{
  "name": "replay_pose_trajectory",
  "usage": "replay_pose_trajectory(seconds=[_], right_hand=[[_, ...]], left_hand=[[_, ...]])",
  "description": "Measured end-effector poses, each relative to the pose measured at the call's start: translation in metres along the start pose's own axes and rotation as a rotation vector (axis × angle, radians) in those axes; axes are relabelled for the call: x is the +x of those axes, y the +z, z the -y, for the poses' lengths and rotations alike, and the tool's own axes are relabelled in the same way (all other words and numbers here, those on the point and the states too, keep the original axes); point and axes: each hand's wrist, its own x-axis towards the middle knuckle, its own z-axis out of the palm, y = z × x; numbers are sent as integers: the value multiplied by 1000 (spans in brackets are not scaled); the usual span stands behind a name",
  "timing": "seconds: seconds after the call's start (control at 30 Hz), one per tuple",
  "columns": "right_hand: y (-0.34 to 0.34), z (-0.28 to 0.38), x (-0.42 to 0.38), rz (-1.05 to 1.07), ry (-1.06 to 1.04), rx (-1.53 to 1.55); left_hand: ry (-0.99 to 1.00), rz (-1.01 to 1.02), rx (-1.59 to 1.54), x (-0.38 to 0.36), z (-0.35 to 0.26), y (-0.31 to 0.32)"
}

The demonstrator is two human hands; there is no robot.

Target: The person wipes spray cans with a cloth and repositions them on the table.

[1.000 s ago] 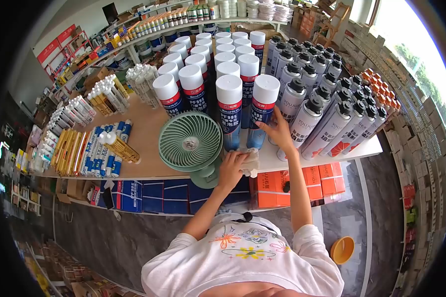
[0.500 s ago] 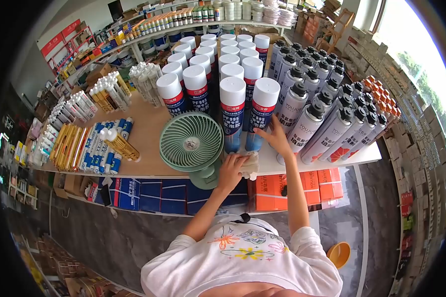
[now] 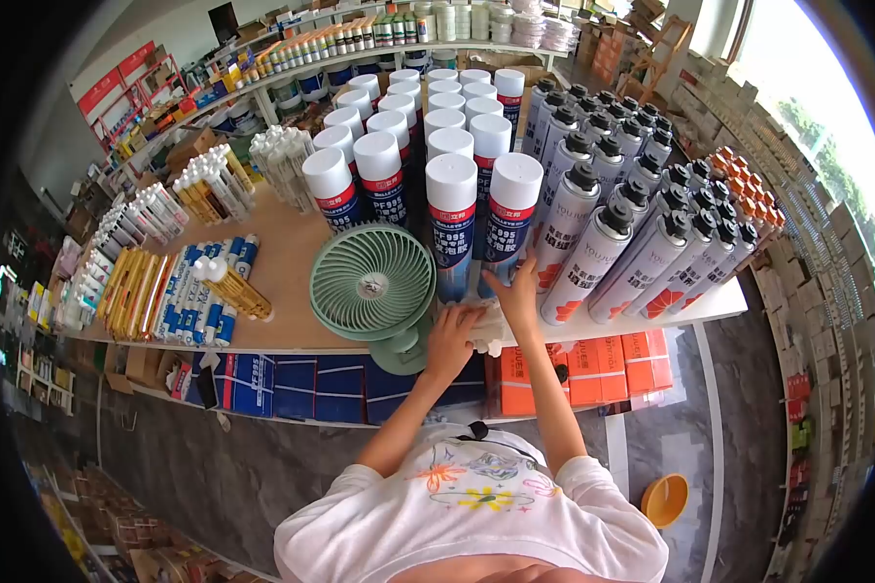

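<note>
My left hand [image 3: 451,335] rests at the table's front edge, its curled fingers on a crumpled whitish cloth [image 3: 489,328]. My right hand [image 3: 517,296] is at the base of the front-right foam can [image 3: 507,219], thumb on its near side and fingers around its right side. That can stands upright, with a white cap, red band and dark blue label. A matching foam can [image 3: 452,228] stands just left of it, behind my left hand. The green desk fan [image 3: 372,284] is left of my left hand.
Rows of silver foam cans [image 3: 585,253] with black tops stand close on the right. More white-capped cans [image 3: 382,170] fill the table behind. Sealant tubes [image 3: 190,291] lie at left. Orange boxes [image 3: 593,374] and blue boxes [image 3: 292,384] sit beneath the tabletop.
My right hand has slid down and left along the front-right can to its base. My left hand stays on the cloth. The whole view has shifted slightly.
</note>
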Motion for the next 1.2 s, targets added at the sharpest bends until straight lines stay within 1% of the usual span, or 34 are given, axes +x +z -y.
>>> replay_pose_trajectory(seconds=[0.07, 0.2, 0.23, 0.27, 0.47, 0.5, 0.57, 0.63, 0.7, 0.73, 0.83, 0.97, 1.03, 1.13, 1.2], right_hand=[[-8, 2, 5, 113, 59, 12], [-5, -34, 15, 121, -10, 81], [-7, -41, 18, 161, 14, 180], [-9, -44, 20, 202, 37, 279], [-12, -56, 28, 284, 19, 414], [-10, -54, 26, 288, 15, 415], [-9, -50, 15, 196, -106, 201], [2, -63, 7, 172, -126, 157], [13, -74, 2, 156, -50, 168], [18, -80, 1, 204, 15, 194], [6, -59, 1, 199, 52, 127], [5, -63, 3, 220, 104, 154], [16, -82, 6, 244, 93, 336], [15, -65, 12, 290, 97, 389], [24, -74, 13, 277, 102, 370]], left_hand=[[-8, -9, -2, 0, -1, 0], [-14, -26, -5, 0, -5, 0], [-15, -17, -18, 0, -5, -1], [-16, -18, -20, 0, -6, -2], [-7, -38, -19, 0, -1, 1], [-12, -26, -21, -1, -2, 0], [-19, -19, -18, -1, -1, -1], [-16, -8, -39, -2, 0, 0], [-20, -10, -31, -2, 0, -1], [-21, -3, -28, -3, 0, -1], [-21, -6, -16, -2, -1, -1], [-13, -39, -10, 0, -1, 0], [-20, -32, -13, -1, -1, 1], [-27, -29, -12, -2, -2, -1], [-24, -34, -11, -1, -2, -1]])
